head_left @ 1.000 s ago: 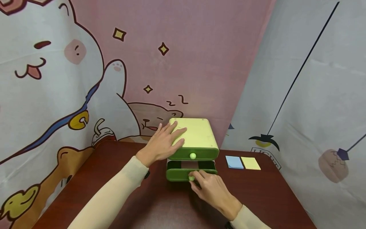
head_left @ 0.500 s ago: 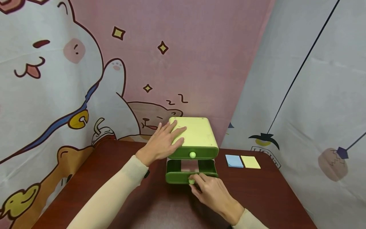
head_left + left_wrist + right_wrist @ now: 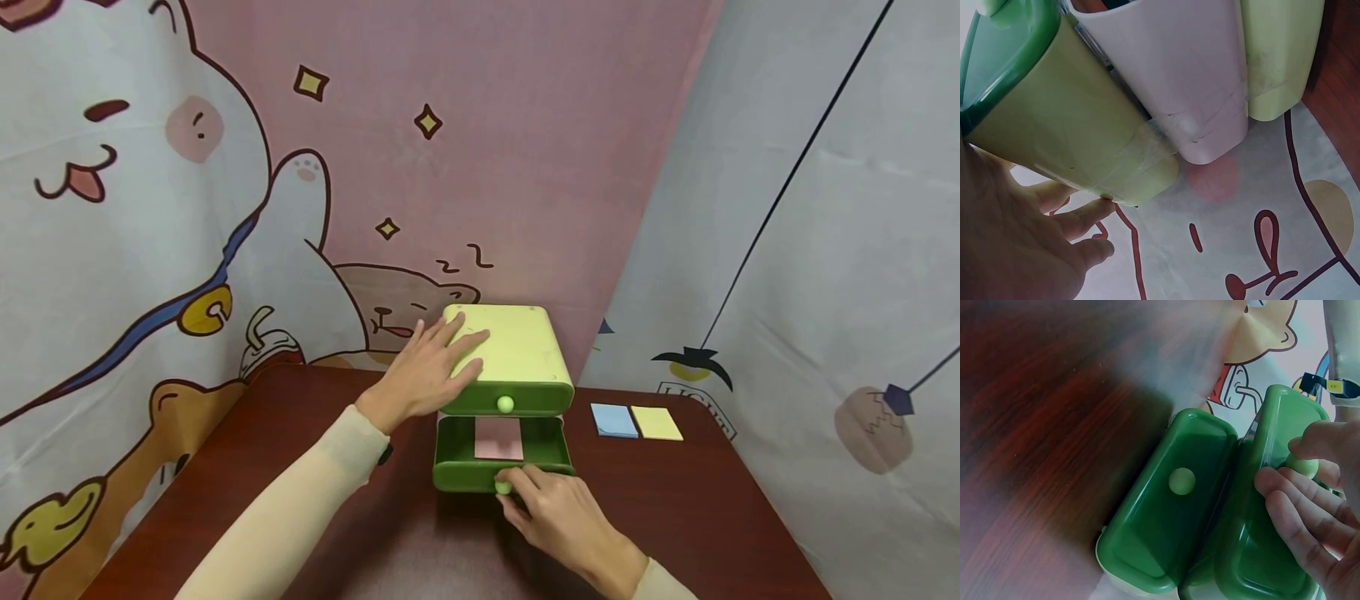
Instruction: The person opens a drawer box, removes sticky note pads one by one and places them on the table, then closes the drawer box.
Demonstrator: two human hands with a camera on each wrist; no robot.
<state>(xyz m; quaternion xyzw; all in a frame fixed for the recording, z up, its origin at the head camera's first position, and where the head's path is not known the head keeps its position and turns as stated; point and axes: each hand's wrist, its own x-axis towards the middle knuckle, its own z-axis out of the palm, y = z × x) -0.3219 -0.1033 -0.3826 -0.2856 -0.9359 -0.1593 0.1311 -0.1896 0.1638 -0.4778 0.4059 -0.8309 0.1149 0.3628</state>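
A small drawer cabinet (image 3: 517, 342) with a pale yellow-green top and green drawer fronts stands on the table. My left hand (image 3: 422, 371) lies with spread fingers on the left part of its top. Below the closed top drawer (image 3: 472, 402), a green drawer (image 3: 465, 475) is pulled out towards me. My right hand (image 3: 562, 521) pinches this drawer's round light-green knob (image 3: 1302, 466) between thumb and fingers. A flat pink square, like a sticky note pad (image 3: 498, 437), lies inside. In the right wrist view, a lower green drawer (image 3: 1141, 544) with its own knob shows closer to the table.
Blue (image 3: 615, 421) and yellow sticky note pads (image 3: 657, 423) lie side by side on the dark red-brown table (image 3: 675, 500), right of the cabinet. A cartoon-printed cloth (image 3: 525, 125) hangs behind the table. The cabinet's middle casing (image 3: 1179, 75) is pink.
My right hand has drawn the drawer further out towards me by its knob, baring more of the pink pad inside. My left hand has stayed on the cabinet top.
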